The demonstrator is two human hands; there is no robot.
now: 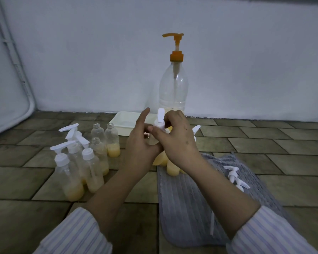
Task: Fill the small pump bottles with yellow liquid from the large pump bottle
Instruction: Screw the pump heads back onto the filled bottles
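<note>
The large clear pump bottle [173,88] with an orange pump stands by the wall, with a little yellow liquid at its bottom. In front of it my left hand [141,142] grips a small bottle [153,140], index finger raised. My right hand [174,136] pinches the white pump cap [160,119] on that bottle's neck. Left of my hands stand several small bottles [77,167] with yellow liquid, some capped with white pumps, three open. More filled small bottles [172,168] stand on the grey cloth beneath my right hand, partly hidden.
A white tray [125,123] lies on the tiled floor behind my hands. A grey cloth [191,198] covers the floor at right, with loose white pump heads [236,177] and a dip tube on it. A white wall closes the back.
</note>
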